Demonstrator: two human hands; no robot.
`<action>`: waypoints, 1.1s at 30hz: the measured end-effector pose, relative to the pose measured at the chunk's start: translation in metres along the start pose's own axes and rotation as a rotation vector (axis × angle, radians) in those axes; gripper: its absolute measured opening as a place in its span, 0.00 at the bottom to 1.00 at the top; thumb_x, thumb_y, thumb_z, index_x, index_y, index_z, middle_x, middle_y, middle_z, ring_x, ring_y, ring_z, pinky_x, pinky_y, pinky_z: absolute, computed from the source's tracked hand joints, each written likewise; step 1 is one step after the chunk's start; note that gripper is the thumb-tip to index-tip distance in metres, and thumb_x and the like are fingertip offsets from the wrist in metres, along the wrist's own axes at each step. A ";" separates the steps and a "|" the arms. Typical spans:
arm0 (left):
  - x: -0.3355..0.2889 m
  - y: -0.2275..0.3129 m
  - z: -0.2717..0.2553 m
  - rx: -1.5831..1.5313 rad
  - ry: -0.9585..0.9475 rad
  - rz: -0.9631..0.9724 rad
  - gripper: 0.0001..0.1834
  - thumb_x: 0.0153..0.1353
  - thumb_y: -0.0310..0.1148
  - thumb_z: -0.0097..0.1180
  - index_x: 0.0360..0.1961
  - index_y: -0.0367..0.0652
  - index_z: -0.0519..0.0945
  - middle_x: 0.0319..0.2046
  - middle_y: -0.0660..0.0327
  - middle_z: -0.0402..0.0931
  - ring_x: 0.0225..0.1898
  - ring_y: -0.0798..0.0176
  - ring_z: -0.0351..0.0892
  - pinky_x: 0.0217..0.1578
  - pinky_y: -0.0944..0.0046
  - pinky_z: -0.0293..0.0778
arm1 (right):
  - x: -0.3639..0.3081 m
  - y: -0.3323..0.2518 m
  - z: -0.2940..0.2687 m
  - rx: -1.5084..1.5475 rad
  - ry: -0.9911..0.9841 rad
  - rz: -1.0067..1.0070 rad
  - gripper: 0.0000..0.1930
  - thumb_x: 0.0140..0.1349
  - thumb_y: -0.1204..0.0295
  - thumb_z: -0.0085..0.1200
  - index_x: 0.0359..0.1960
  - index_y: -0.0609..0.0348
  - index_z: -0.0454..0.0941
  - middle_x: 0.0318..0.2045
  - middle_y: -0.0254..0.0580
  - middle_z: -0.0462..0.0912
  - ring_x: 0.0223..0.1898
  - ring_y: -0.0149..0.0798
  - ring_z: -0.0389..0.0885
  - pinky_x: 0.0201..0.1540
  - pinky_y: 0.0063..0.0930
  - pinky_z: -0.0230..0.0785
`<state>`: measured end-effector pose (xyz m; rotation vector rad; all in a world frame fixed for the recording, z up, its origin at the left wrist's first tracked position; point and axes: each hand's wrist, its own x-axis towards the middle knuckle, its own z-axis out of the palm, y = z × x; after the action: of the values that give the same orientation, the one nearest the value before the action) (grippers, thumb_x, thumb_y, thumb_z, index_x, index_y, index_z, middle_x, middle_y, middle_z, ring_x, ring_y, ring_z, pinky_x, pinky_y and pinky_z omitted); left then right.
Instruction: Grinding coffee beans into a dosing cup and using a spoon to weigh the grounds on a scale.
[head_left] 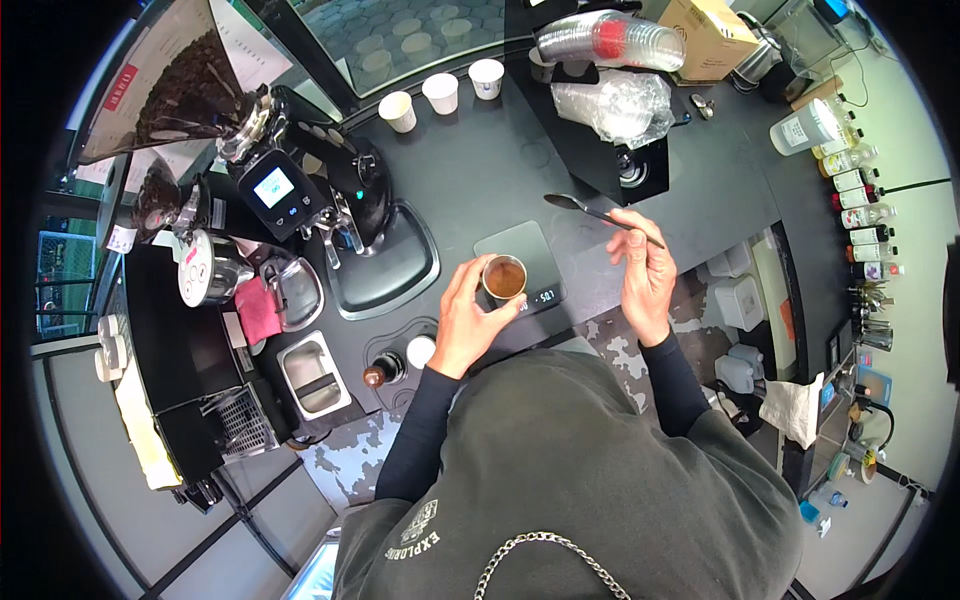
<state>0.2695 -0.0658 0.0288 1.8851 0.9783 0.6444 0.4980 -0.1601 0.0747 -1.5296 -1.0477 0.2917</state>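
My left hand (473,312) is wrapped round the side of a small round metal cup (504,277) with brown ground coffee inside. The cup is over or on a flat black digital scale (533,250) with a lit display; I cannot tell whether it touches the plate. Off to the right, my right hand (645,272) pinches the handle of a dark long-handled spoon (568,202). Its bowl points up and left, above the counter and apart from the cup.
A coffee grinder (275,190) with a bean hopper stands left, beside a black tray (388,270). Three paper cups (440,93) line the back. A wooden-topped tamper (384,370) sits near my left forearm. Plastic cups (610,42) lie at the back right; several bottles (866,217) stand far right.
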 end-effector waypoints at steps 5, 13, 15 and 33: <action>0.002 0.024 0.001 -0.082 -0.006 0.256 0.39 0.54 0.31 0.73 0.67 0.37 0.70 0.61 0.47 0.71 0.64 0.48 0.74 0.63 0.52 0.72 | 0.008 -0.007 0.054 0.646 -0.040 0.256 0.22 0.83 0.57 0.40 0.63 0.63 0.73 0.56 0.52 0.84 0.49 0.37 0.87 0.51 0.31 0.82; -0.005 0.033 0.008 -0.210 -0.039 0.321 0.37 0.61 0.29 0.65 0.68 0.37 0.60 0.63 0.48 0.65 0.64 0.51 0.71 0.65 0.53 0.68 | 0.013 -0.020 0.087 0.967 -0.049 0.359 0.20 0.83 0.53 0.37 0.60 0.54 0.70 0.72 0.47 0.67 0.69 0.45 0.71 0.70 0.47 0.70; -0.008 0.028 0.001 -0.241 -0.019 0.301 0.36 0.62 0.29 0.64 0.68 0.37 0.60 0.63 0.49 0.65 0.63 0.53 0.71 0.65 0.54 0.68 | 0.014 -0.020 0.089 0.960 -0.067 0.393 0.18 0.83 0.54 0.38 0.59 0.52 0.70 0.71 0.45 0.65 0.70 0.43 0.69 0.70 0.48 0.69; -0.032 0.029 -0.008 -0.423 -0.080 0.103 0.34 0.62 0.32 0.64 0.66 0.39 0.62 0.59 0.53 0.70 0.60 0.59 0.73 0.63 0.57 0.69 | 0.021 -0.024 0.103 0.961 -0.051 0.420 0.17 0.82 0.50 0.39 0.51 0.48 0.72 0.63 0.39 0.73 0.61 0.36 0.72 0.67 0.46 0.69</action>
<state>0.2572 -0.0970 0.0565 1.5771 0.6366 0.7640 0.4276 -0.0786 0.0766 -0.8327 -0.4642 0.9722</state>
